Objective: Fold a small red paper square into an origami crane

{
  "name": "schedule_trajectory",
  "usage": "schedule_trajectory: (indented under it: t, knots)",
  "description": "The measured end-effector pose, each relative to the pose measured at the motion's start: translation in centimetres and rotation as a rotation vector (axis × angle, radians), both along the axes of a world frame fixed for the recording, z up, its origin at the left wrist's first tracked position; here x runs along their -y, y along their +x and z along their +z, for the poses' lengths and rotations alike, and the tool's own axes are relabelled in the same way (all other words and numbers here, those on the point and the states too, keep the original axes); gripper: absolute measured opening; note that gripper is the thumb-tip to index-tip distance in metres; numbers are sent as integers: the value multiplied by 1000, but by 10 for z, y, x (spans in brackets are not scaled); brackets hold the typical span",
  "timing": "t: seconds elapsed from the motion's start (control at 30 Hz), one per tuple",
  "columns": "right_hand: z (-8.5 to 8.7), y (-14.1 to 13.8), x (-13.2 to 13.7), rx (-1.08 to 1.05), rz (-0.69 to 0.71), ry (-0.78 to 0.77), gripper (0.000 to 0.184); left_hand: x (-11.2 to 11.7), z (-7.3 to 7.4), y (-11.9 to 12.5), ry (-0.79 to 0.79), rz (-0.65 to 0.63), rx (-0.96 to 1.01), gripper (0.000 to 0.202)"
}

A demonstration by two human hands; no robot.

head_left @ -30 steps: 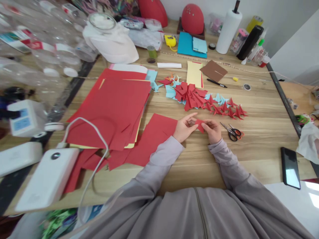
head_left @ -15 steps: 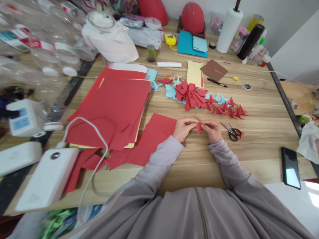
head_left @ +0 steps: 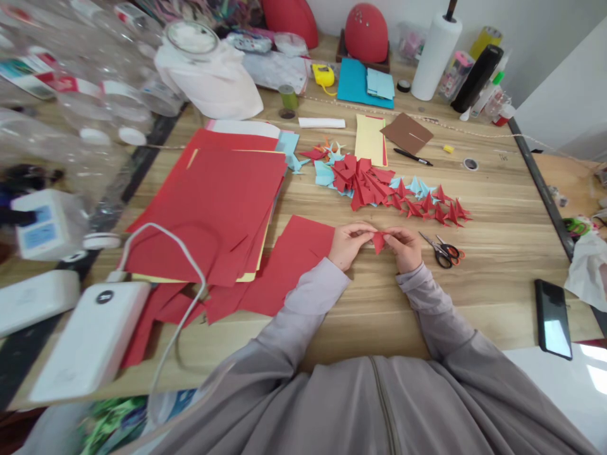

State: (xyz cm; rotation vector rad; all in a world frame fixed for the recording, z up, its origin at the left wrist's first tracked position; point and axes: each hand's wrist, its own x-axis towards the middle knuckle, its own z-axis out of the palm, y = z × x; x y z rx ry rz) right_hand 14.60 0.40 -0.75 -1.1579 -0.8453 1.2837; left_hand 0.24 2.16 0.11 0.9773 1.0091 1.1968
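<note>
A small folded piece of red paper (head_left: 379,242) is pinched between my two hands, just above the wooden table (head_left: 379,297). My left hand (head_left: 349,245) grips its left side with thumb and forefinger; my right hand (head_left: 403,248) grips the right side the same way. Fingertips hide part of its folds. Beyond them lies a pile of folded red paper pieces (head_left: 363,180), with red origami cranes (head_left: 427,203) and a few light blue ones to its right. Scissors (head_left: 444,253) rest right of my right hand. Cut red sheets (head_left: 294,259) lie beside my left hand.
A stack of large red sheets (head_left: 213,208) covers the left of the table, near a white power bank (head_left: 95,341) with a looping cable. Plastic bottles (head_left: 80,95) crowd the far left. A phone (head_left: 553,319) lies at the right edge. A pen (head_left: 413,157) lies by brown paper (head_left: 408,133).
The red piece between my fingertips has turned slightly and shows a little wider. Both hands stay in nearly the same place, and everything else on the table is unchanged.
</note>
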Motion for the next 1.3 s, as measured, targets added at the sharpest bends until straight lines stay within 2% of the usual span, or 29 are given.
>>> schedule_trajectory:
  t: [0.13,0.3,0.53,0.6,0.9,1.13,1.3]
  knots:
    - [-1,1,0,-53,32,0,31,-1,-2,1,-48,40,31,17]
    - [-2,2,-1,-73,10,2,30,0,-2,1,-64,7,70,25]
    - [-3,3,-3,-144,-10,-60,28,3,-3,-1,-9,-176,204,40]
    - [-3,3,-4,-175,-8,-69,28,3,-3,-1,8,-193,201,41]
    - [0,3,-2,-214,23,-64,24,2,0,0,-6,-154,180,37]
    - [3,2,0,-186,86,-47,23,0,-2,1,15,-9,43,17]
    - [3,2,1,-146,147,-16,26,-1,-2,2,22,59,-4,16]
